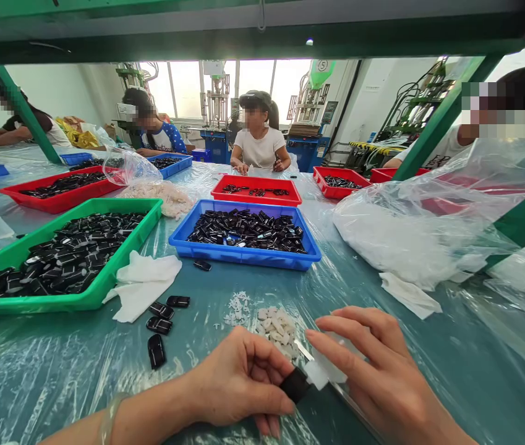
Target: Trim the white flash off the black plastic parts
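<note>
My left hand is closed, pinching a small flat black plastic part between thumb and fingers. Against the part's right end sits a translucent white piece, beneath the curved fingers of my right hand. My right thumb is hidden, but the hand seems to grip that white piece. A thin metal tool shows its tip between the hands; its grip is partly covered. Just beyond lie a pile of small off-white pieces and a heap of tiny white scraps. Several loose black parts lie left of my hands.
A blue tray and a green tray hold many black parts. Red trays stand farther back. White cloth lies by the green tray. Plastic bags bulge at right. A green shelf hangs overhead. Co-workers sit around the table.
</note>
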Available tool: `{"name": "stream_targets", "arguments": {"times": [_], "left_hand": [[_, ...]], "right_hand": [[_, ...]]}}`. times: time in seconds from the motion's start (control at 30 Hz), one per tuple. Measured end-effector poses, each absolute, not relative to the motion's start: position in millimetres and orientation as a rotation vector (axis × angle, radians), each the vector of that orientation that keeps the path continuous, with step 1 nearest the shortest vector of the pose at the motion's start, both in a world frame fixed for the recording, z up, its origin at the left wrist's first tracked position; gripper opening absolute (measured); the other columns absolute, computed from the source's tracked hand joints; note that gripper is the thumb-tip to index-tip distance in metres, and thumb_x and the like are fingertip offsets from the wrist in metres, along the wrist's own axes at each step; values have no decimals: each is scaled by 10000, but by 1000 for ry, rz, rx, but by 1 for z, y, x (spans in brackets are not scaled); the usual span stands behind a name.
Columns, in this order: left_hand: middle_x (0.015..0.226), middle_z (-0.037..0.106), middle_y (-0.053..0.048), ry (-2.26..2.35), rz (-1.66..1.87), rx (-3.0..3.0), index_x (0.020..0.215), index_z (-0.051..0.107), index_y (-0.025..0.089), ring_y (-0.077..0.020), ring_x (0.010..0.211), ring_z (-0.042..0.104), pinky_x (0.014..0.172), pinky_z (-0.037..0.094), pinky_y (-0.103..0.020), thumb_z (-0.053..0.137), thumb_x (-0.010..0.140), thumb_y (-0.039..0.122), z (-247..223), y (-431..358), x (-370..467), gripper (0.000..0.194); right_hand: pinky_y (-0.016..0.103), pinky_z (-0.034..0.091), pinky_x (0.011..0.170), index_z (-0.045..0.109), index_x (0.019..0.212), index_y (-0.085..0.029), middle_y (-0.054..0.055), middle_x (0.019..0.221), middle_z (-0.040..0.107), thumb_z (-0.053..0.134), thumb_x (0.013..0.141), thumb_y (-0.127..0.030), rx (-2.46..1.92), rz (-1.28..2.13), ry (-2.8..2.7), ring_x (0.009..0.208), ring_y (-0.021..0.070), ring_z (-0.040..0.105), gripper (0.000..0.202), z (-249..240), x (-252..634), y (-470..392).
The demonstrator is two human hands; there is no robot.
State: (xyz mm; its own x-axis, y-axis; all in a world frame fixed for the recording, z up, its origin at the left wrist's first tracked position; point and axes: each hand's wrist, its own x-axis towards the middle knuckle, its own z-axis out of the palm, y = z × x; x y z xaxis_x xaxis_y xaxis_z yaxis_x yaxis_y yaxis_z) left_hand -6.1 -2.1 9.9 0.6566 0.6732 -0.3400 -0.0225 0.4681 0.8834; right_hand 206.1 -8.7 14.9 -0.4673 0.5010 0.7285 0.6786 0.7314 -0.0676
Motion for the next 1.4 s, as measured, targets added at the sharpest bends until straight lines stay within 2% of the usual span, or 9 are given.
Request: {"name": "stream_targets", "arguments": {"times": [0.2, 0.43, 0.57, 0.73, 0.9, 0.97, 1.1, 1.27, 1.4], "left_hand": [[504, 611, 2, 759, 478, 1003, 750, 687, 98, -87, 416, 569, 430, 476, -169, 756, 588, 187, 12, -2, -5, 197], [513, 617, 3, 754, 507, 1005, 747, 677, 100, -85, 429, 581, 430, 478, -155, 745, 595, 156, 9, -4, -4, 176], [525, 619, 7, 762, 576, 995, 754, 670, 98, -78, 430, 585, 426, 477, -145, 738, 598, 147, 13, -3, -3, 177], [549, 642, -12, 827, 743, 998, 759, 670, 88, -85, 434, 591, 432, 488, -157, 746, 602, 151, 21, 1, -5, 185], [546, 653, -18, 917, 1035, 966, 742, 669, 86, -92, 443, 594, 439, 495, -166, 776, 591, 176, 29, 11, -16, 206], [543, 652, -11, 958, 1143, 946, 733, 663, 95, -94, 455, 605, 443, 494, -159, 785, 588, 185, 33, 15, -22, 209], [589, 679, -26, 980, 1312, 904, 724, 663, 104, -91, 475, 615, 451, 496, -149, 794, 582, 219, 41, 21, -36, 225], [636, 700, -33, 944, 1547, 848, 733, 664, 104, -85, 479, 622, 443, 490, -137, 806, 557, 209, 55, 27, -53, 250], [631, 698, -23, 914, 1695, 784, 717, 644, 106, -93, 477, 628, 438, 491, -143, 810, 538, 185, 61, 31, -64, 256]], "right_hand": [[386, 373, 821, 627, 1005, -253, 44, 925, 669, 429, 832, 14, -920, -313, -2186, 925, 213, 518, 375, 19, 205, -10], [386, 368, 825, 632, 973, -247, 42, 903, 669, 404, 848, 3, -907, -308, -2156, 918, 211, 521, 361, 17, 204, -10], [386, 380, 808, 592, 1059, -217, 62, 931, 655, 361, 823, 26, -972, -341, -2174, 932, 220, 524, 410, 17, 205, -5], [333, 473, 753, 513, 1172, -208, 62, 966, 657, 483, 837, -128, -1118, -194, -2127, 910, 214, 586, 346, 8, 211, 1], [282, 518, 639, 572, 1084, -244, 35, 976, 692, 586, 794, -382, -1476, 245, -1854, 852, 221, 653, 322, -6, 214, 9], [301, 522, 676, 600, 1039, -236, 35, 967, 706, 613, 741, -442, -1585, 408, -1741, 865, 243, 658, 363, -11, 216, 14], [345, 518, 755, 626, 986, -197, 67, 948, 724, 653, 631, -488, -1641, 619, -1549, 870, 271, 664, 460, -19, 219, 25], [355, 539, 691, 667, 872, -175, 84, 854, 737, 687, 520, -508, -1678, 653, -1432, 761, 277, 677, 484, -20, 217, 31], [366, 541, 643, 686, 819, -196, 58, 765, 741, 690, 506, -502, -1699, 656, -1446, 693, 284, 681, 437, -17, 214, 31]]}}
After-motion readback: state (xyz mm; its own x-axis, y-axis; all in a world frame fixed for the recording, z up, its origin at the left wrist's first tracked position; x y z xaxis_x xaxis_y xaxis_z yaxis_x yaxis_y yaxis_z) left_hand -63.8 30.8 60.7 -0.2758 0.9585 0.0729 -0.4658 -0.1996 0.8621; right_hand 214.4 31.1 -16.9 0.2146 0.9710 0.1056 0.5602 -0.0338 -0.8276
